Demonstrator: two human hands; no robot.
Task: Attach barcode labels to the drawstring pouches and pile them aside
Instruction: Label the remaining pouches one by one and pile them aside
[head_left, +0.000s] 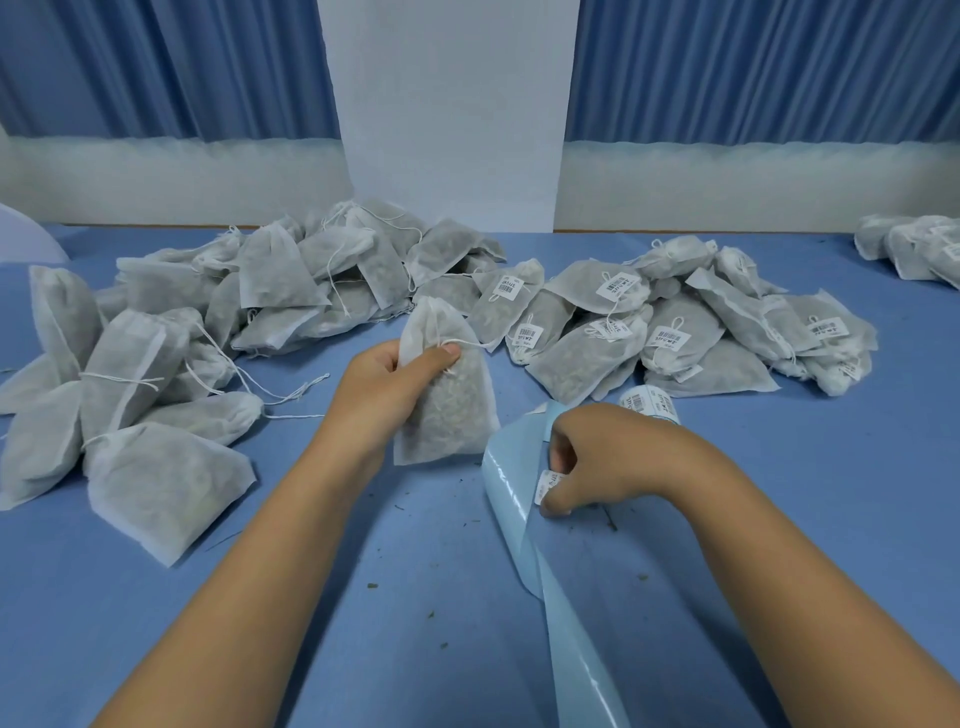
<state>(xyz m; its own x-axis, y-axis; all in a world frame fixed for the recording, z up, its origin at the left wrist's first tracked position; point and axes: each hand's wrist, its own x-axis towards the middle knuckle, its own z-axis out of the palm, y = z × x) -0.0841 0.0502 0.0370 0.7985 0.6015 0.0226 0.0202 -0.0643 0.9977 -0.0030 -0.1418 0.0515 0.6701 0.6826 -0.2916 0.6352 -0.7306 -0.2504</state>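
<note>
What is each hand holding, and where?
Left hand grips a pouch near its drawstring neck; right hand pinches a barcode label by one end.

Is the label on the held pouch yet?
Off, on the visible face: the pouch shows none; the right hand pinches a label at the backing strip.

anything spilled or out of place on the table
Yes: small dark crumbs lie scattered on the blue table between the forearms, perhaps filling shed from the pouches. Otherwise nothing stands out.
</note>
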